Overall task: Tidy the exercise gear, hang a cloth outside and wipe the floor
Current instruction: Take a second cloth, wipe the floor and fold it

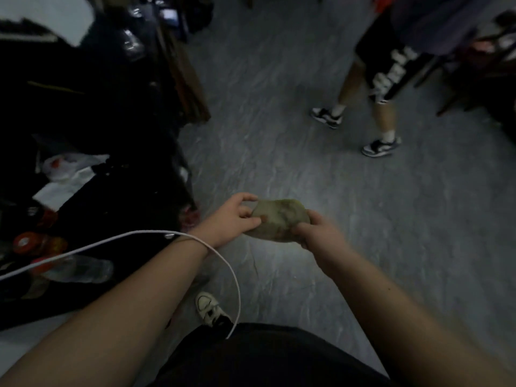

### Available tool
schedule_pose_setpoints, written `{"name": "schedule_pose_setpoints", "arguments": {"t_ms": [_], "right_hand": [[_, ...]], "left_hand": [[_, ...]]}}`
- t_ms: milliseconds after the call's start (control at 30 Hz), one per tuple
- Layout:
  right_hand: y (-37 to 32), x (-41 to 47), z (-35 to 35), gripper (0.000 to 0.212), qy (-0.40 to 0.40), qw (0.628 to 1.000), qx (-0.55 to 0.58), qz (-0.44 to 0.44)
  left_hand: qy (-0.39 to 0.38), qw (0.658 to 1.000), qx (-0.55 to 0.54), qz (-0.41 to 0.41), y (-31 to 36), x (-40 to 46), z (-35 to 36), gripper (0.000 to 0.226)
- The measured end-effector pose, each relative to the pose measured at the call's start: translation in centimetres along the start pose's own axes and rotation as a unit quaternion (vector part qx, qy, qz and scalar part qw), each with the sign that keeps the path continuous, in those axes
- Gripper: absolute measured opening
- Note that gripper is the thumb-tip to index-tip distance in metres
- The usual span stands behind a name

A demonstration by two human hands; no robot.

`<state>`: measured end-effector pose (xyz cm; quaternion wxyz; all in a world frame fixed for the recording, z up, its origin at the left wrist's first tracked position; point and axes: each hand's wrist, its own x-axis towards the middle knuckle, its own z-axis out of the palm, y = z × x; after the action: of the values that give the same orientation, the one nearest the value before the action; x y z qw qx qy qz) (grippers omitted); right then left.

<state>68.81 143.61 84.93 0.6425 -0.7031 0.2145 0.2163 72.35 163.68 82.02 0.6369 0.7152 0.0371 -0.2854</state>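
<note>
1. Grey streaked floor [321,174] fills the dim room I see.
2. Above it, left hand [233,216] and right hand [315,230] pinch the bunched cloth [279,219].
3. Dark clutter left of the cloth; someone's sneakers [381,146] beyond.

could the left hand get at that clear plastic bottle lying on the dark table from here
Probably not as things stand: the left hand grips the cloth together with the right hand. The bottle lies unobstructed beside the left forearm.
</note>
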Motion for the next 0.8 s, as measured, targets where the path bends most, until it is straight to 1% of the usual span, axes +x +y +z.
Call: {"name": "schedule_pose_setpoints", "arguments": {"t_ms": [100,233,333,433,533,633,800], "right_hand": [[2.0,-3.7,-8.7,0.028,0.080,0.996,-0.025,-0.042],[5.6,-9.3,-21.1,0.031,0.198,0.976,-0.033,-0.087],[8.3,-14.0,-28.7,0.029,0.286,0.954,-0.016,-0.092],[11.3,-18.4,-34.5,0.024,0.353,0.931,0.018,-0.090],[14.0,-22.1,-38.7,0.022,0.404,0.909,0.047,-0.093],[16.2,-25.1,-41.8,0.026,0.450,0.885,0.080,-0.087],[19.7,-29.4,-46.5,0.028,0.502,0.860,0.085,-0.035]], "left_hand": [[-0.043,0.998,0.020,0.040,2.4,0.9,8.9,0.052],[-0.082,0.991,0.048,0.097,4.7,2.4,22.5,0.051],[-0.126,0.980,0.083,0.132,5.6,2.9,32.3,0.048],[-0.196,0.962,0.126,0.144,6.4,2.8,40.4,0.048],[-0.273,0.931,0.188,0.153,7.1,2.6,47.1,0.051],[-0.347,0.888,0.253,0.164,7.7,2.2,53.3,0.050],[-0.447,0.818,0.321,0.167,7.9,2.5,62.8,0.043]]}}
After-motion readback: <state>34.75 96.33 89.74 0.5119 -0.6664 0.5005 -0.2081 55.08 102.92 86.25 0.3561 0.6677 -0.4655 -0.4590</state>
